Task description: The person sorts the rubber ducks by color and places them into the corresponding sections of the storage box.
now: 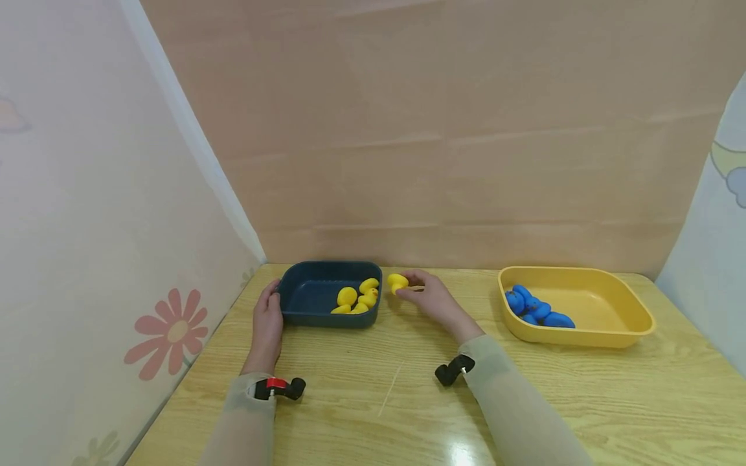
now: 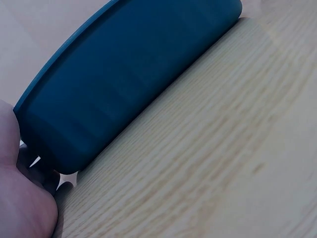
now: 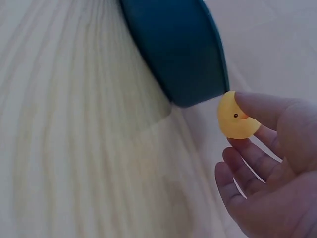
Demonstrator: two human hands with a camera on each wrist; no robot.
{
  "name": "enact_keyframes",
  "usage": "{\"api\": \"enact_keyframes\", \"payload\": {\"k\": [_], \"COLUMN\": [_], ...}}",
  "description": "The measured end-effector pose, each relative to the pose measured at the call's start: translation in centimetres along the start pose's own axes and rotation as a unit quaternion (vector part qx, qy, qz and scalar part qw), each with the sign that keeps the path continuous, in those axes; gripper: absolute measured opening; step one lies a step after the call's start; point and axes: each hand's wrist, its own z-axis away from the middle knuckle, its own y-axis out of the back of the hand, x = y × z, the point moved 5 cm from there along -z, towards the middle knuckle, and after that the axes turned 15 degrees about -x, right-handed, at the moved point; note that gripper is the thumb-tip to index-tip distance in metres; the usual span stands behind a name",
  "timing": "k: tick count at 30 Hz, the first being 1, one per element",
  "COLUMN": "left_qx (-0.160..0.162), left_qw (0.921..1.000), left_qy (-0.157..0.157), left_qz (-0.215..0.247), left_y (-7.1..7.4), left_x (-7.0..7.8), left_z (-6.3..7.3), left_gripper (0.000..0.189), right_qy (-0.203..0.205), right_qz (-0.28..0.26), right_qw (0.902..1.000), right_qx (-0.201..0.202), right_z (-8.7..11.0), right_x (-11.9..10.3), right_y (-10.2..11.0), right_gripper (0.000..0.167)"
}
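My right hand pinches a yellow toy duck between thumb and fingers, just off the right end of a dark blue tray. In the right wrist view the duck shows its eye, and the other fingers are spread loosely below it. At the tray's left end, my left hand holds the wall near the rim; the left wrist view partly hides its fingers behind the tray corner. Several yellow ducks lie in the right part of the dark blue tray.
A yellow tray stands on the right side of the wooden table, with several blue toy ducks bunched at its left end. A brown backdrop rises behind the table, and a flower-printed wall stands at left.
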Motion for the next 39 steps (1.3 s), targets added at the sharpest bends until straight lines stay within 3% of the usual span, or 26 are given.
{"api": "enact_keyframes", "payload": {"k": [12,26,39], "left_qx": [0.002,-0.01,0.0], "left_qw": [1.0,0.9999,0.9999], "left_qy": [0.001,-0.002,0.002], "left_qz": [0.001,0.003,0.012], "left_y": [0.1,0.1,0.1], "left_x": [-0.2,-0.1,-0.2], "left_z": [-0.1,0.0,-0.1], "left_gripper": [0.053,0.054,0.053], "right_qy": [0.052,0.064,0.073], "right_qz": [-0.019,0.008,0.036], "right_qw": [0.9979,0.9978,0.9966], "right_qx": [0.033,0.016,-0.014], "right_z": [0.3,0.0,-1.2], "right_x": [-4.4,-6.8,-8.0], "right_y": [-0.9,-4.5,-7.6], "right_gripper": [0.045,0.042,0.04]}}
